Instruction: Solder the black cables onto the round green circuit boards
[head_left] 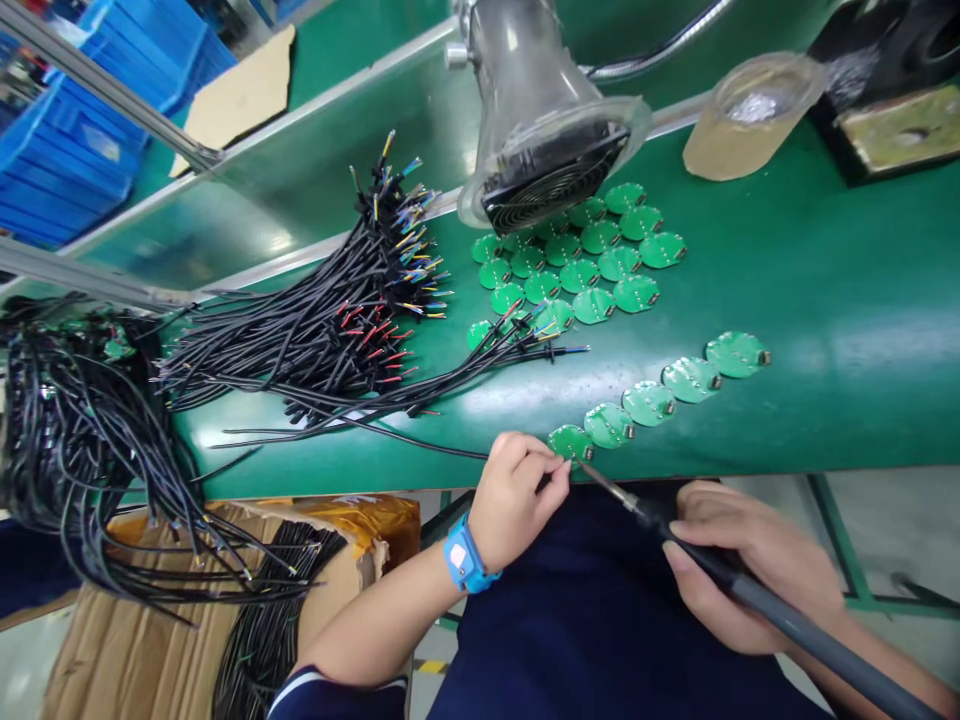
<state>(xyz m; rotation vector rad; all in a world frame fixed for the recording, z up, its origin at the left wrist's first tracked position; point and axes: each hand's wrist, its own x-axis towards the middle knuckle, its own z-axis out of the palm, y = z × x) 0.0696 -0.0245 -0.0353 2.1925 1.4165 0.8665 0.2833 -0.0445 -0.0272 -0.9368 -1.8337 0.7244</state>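
Note:
My right hand (757, 555) grips a soldering iron (817, 635) by its dark handle. The iron's metal tip meets the lower edge of a small round green circuit board (568, 440) near the bench edge. At that board's left side, my left hand (517, 495) is closed in a pinch on a black cable (442, 447), which runs in from the left; its wire ends are hidden by the fingers. A blue band (465, 555) circles the left wrist. From the board, a diagonal row of similar circuit boards (649, 403) extends up to the right.
Behind lie more green boards (592, 305) in rows beneath a fume extractor fan (555, 170). Bundled black cables (300, 320) cover the bench's left part, some hanging over its edge above a cardboard box (112, 640). A cup (739, 125) and a sponge tray (900, 130) stand back right.

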